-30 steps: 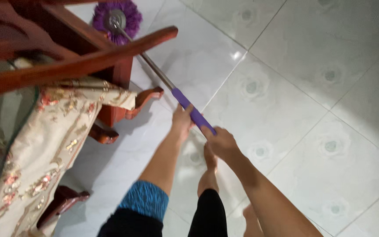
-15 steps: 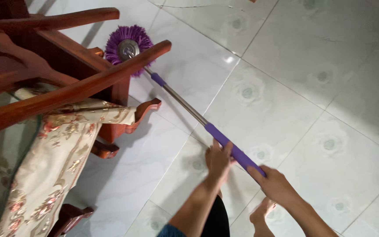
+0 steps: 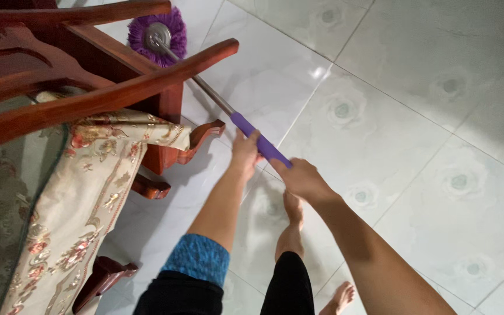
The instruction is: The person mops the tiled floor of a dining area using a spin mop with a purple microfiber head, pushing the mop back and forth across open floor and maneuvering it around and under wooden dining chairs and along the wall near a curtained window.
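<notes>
**Purple mop gripped in both hands beside a wooden chair**

Purple foam covers the near end of the mop handle, and both hands close around it. The left hand wraps the grip a little farther up; the right hand clamps the tail end, fingers curled fully round. From the hands the bare metal shaft runs toward 11 o'clock, passing under the curved armrest of a dark red wooden chair. At the far end the round purple mop head rests on the white tiled floor, just behind the armrest at about 11 o'clock from the hands.

At 9 o'clock from the hands, a cream floral cloth drapes down off the chair seat. Carved chair feet stand on the tiles just beside the left hand. At 6 o'clock, the person's bare foot stands on the floor under the forearms, with a second foot lower down. The left arm wears a blue sleeve.
</notes>
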